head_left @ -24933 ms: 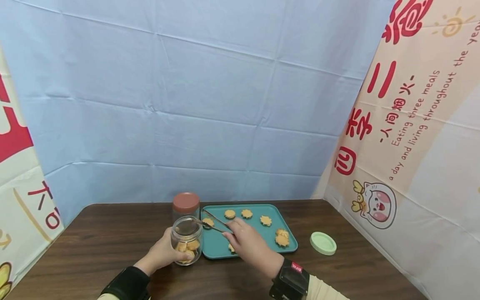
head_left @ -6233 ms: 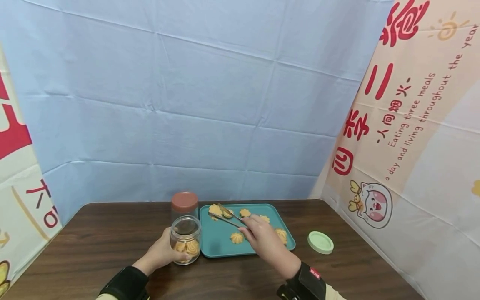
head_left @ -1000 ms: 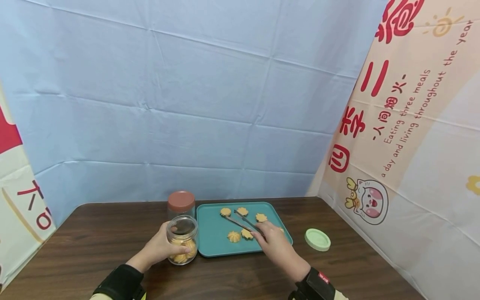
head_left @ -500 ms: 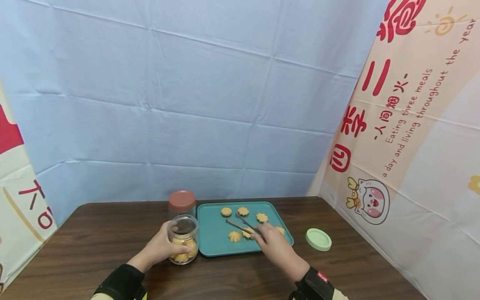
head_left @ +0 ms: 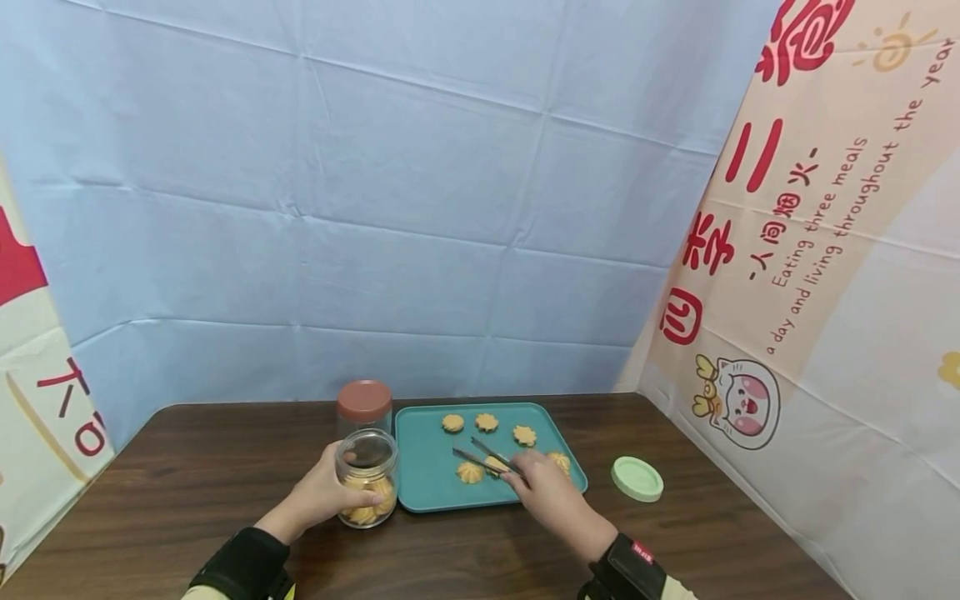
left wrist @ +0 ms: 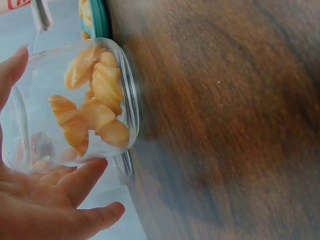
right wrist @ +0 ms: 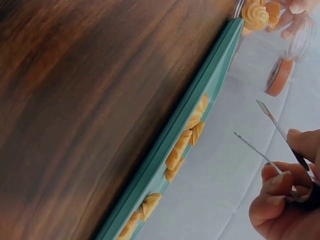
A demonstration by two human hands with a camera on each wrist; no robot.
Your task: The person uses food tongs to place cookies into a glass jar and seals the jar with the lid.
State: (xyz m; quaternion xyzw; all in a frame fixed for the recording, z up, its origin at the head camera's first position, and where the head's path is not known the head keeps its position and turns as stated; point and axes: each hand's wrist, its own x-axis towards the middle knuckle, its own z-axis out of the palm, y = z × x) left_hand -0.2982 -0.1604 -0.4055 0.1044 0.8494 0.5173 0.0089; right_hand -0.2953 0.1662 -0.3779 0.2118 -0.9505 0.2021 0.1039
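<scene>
In the head view my left hand [head_left: 318, 492] grips an uncapped glass jar [head_left: 369, 467] from its left side. Several swirled butter cookies [left wrist: 107, 85] lie inside the jar, seen closely in the left wrist view. With my right hand [head_left: 553, 497] I hold metal tongs [head_left: 476, 460], their tips apart and nothing between them, over the teal tray [head_left: 423, 492]. Several cookies are on that tray, among them a front one [head_left: 470, 473] near the tongs and a right-hand one [head_left: 559, 461]. The right wrist view shows the tongs [right wrist: 274, 120] raised above the cookies.
Behind the held jar stands another jar with a reddish-brown lid [head_left: 364, 401]. A pale green lid [head_left: 637, 479] lies right of the tray on the dark wooden table [head_left: 225, 467]. A blue cloth [head_left: 450, 250] hangs along the back.
The tongs have drawn back slightly toward the front right, away from the back-row cookie. Since 6.2 s ago the tray's back-left cookie has gone. The left hand stays on the jar.
</scene>
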